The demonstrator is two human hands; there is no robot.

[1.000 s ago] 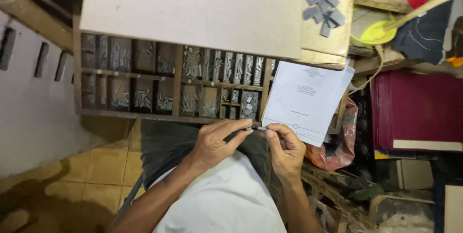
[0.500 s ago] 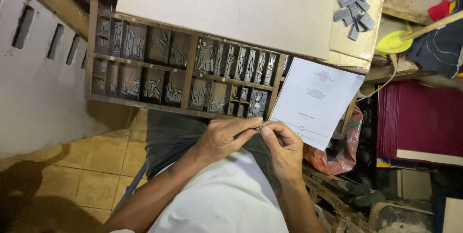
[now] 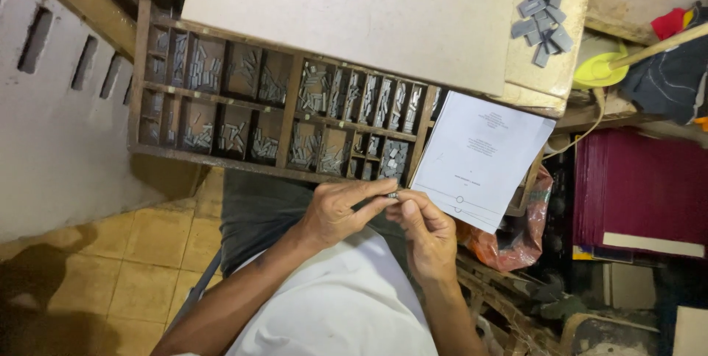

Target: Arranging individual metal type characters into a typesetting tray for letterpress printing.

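pinching one small metal type piece (image 3: pixel 393 195) together, left hand (image 3: pixel 335 212) and right hand (image 3: pixel 428 234) fingers closed, below the type case (image 3: pixel 284 116)

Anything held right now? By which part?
A small metal piece, pinched at its ends between the fingertips of the left hand and right hand, in front of the compartmented type tray.

A small grey metal type piece (image 3: pixel 393 195), little of it showing, sits pinched between fingertips at the frame's centre, just below the wooden type case (image 3: pixel 140 91).
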